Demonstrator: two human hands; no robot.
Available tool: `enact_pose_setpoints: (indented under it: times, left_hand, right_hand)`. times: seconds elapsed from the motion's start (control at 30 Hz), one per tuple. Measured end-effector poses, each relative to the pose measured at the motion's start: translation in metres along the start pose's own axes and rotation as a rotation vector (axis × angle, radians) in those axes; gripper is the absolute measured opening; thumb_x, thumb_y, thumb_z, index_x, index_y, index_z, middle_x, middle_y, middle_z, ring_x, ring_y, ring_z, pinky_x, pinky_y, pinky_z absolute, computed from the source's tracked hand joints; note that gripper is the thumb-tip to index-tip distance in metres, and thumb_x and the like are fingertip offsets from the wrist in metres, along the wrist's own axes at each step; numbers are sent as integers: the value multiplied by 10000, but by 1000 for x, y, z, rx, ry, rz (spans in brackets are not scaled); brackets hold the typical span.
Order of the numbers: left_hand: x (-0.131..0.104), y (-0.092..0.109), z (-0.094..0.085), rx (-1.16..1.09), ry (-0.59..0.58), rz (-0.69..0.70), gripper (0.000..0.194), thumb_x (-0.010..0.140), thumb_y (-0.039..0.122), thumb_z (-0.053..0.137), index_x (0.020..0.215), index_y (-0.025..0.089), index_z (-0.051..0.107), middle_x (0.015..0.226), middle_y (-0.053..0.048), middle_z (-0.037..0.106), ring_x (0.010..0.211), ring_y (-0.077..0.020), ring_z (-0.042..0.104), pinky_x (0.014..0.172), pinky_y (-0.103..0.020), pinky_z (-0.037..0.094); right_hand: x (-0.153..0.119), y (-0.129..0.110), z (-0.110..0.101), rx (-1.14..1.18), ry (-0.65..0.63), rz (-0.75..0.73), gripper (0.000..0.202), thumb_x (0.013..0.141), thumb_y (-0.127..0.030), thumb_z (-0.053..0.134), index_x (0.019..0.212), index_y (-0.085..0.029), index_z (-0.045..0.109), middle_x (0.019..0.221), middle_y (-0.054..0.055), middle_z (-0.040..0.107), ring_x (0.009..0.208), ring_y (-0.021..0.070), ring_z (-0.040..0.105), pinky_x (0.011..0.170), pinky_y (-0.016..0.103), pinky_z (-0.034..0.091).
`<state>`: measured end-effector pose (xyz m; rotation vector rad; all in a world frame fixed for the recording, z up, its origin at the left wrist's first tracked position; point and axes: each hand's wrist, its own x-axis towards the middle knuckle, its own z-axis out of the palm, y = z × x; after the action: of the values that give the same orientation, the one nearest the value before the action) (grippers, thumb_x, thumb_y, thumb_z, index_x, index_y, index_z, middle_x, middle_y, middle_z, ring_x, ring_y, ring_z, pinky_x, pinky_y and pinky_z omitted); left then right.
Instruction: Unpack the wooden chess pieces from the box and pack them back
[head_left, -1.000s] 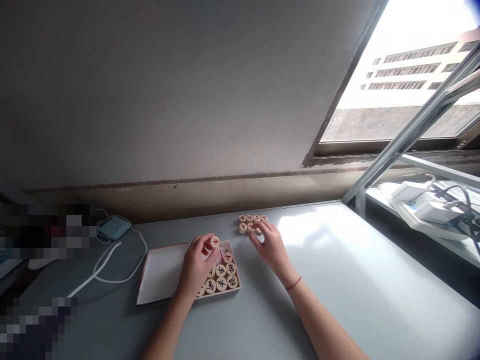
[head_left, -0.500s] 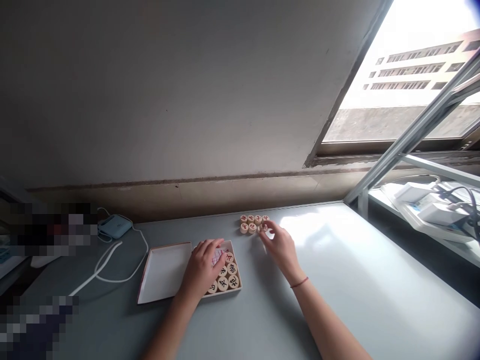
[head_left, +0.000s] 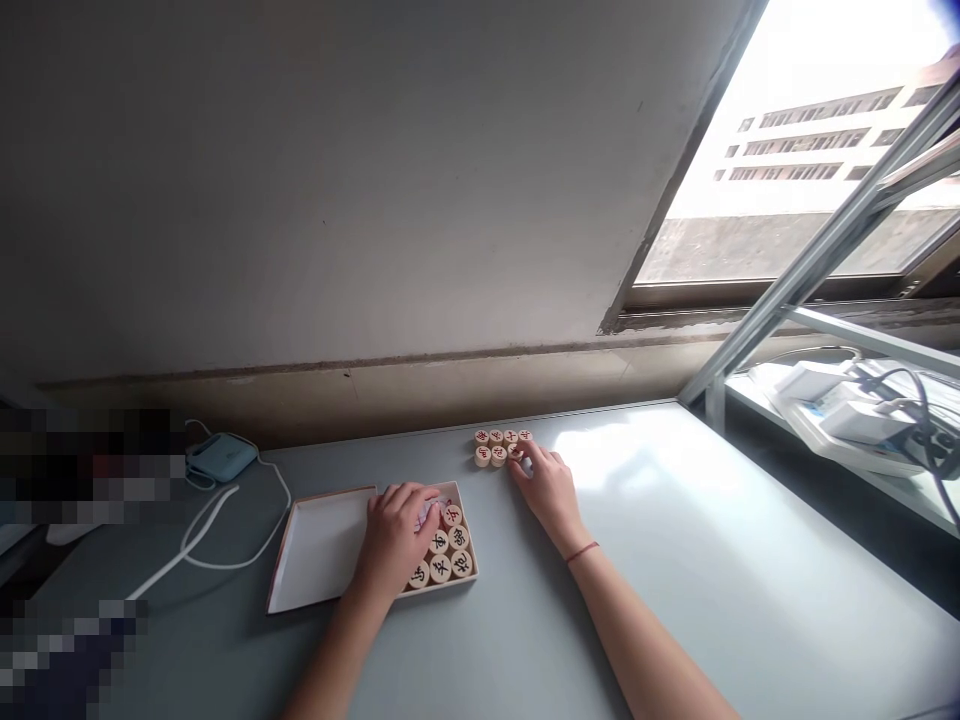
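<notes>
My right hand (head_left: pixel 550 490) is at the near row of red-marked Chinese chess pieces (head_left: pixel 496 437), its thumb and forefinger closed around the row's right-hand piece (head_left: pixel 514 452). The pieces stand face up in two rows towards the back of the table. Over the back left of a shallow white box (head_left: pixel 474 572) lies my left hand (head_left: pixel 397 530), fingers stretched out and thumb apart. Inside the box are black-marked pieces (head_left: pixel 440 568), a red-marked piece (head_left: pixel 451 516) and a printed paper (head_left: pixel 429 508), partly covered by that hand.
The box's lid (head_left: pixel 319 550) lies inside up, left of the box. Farther left are a light blue device (head_left: pixel 221 457) and a white cable (head_left: pixel 187 550). A metal-framed shelf with white devices (head_left: pixel 862 415) stands at the right. A wall runs behind the grey table (head_left: pixel 540 640).
My right hand has lowered from just above the near row to its right-hand piece, fingers now round it. My left hand stays over the box. The whole view has shifted slightly.
</notes>
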<state>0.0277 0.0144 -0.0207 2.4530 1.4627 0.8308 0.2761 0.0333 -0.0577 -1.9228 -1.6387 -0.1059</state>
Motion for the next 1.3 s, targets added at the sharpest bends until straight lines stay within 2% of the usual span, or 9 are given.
enact_pose_setpoints:
  times: [0.13, 0.27, 0.33, 0.63, 0.8, 1.07, 1.13, 1.23, 1.3]
  left_hand:
    - [0, 5, -2, 86, -33, -30, 216, 918, 317, 501, 921, 266, 710, 909, -44, 701, 895, -229, 587, 749, -356, 390]
    - [-1, 12, -2, 145, -108, -35, 263, 929, 361, 498, 853, 280, 736, 877, -42, 697, 878, -239, 550, 729, -361, 351]
    - [-2, 16, -1, 137, -122, -38, 250, 926, 356, 506, 858, 271, 731, 889, -45, 701, 898, -242, 551, 739, -363, 343]
    - [-1, 29, 1, 48, -64, -78, 159, 903, 315, 547, 807, 230, 640, 745, 4, 707, 818, -198, 631, 783, -350, 320]
    - [0, 28, -1, -25, 96, -130, 95, 889, 276, 555, 880, 228, 636, 834, 0, 721, 822, -178, 651, 791, -318, 351]
    - [0, 26, -1, -219, 215, -48, 105, 897, 295, 535, 904, 216, 604, 906, -25, 706, 879, -181, 657, 805, -303, 476]
    - [0, 24, -1, -245, 243, -59, 104, 898, 290, 542, 948, 216, 595, 942, -31, 708, 899, -179, 661, 815, -301, 497]
    - [0, 18, -2, -285, 254, -45, 155, 924, 266, 510, 1051, 220, 587, 967, -28, 706, 888, -158, 670, 802, -280, 521]
    - [1, 15, -3, -304, 244, -9, 178, 939, 234, 475, 1062, 227, 604, 996, -29, 691, 915, -148, 665, 823, -273, 525]
  right_hand:
    - [-6, -25, -16, 97, -25, -38, 258, 848, -344, 545, 1066, -224, 610, 1023, 92, 686, 906, 265, 595, 696, 335, 410]
    - [-18, -58, -30, 451, -406, -92, 184, 874, -297, 464, 901, -232, 634, 834, 44, 719, 698, 193, 641, 592, 279, 437]
    - [-23, -68, -32, 539, -494, -93, 208, 872, -280, 445, 880, -232, 646, 799, 43, 722, 645, 182, 643, 542, 261, 433]
    - [-21, -69, -40, 580, -518, -140, 134, 825, -246, 508, 884, -227, 626, 840, 24, 704, 678, 154, 619, 571, 245, 460]
    - [-23, -70, -41, 587, -394, -338, 308, 749, -153, 589, 1044, -241, 576, 982, 35, 653, 833, 175, 588, 790, 330, 476]
    - [-18, -68, -36, 574, -143, -481, 178, 807, -153, 562, 968, -224, 587, 941, 57, 660, 820, 175, 598, 746, 311, 481]
    - [-10, -54, -39, 534, -78, -403, 117, 814, -171, 541, 909, -220, 590, 903, 56, 662, 804, 177, 604, 723, 300, 480]
    - [2, -22, -40, 389, -12, -97, 51, 811, -246, 535, 837, -222, 572, 846, 40, 657, 682, 164, 581, 601, 274, 444]
    - [7, -1, -35, 267, -45, 72, 73, 805, -291, 533, 807, -224, 563, 815, 25, 655, 629, 159, 558, 557, 269, 404]
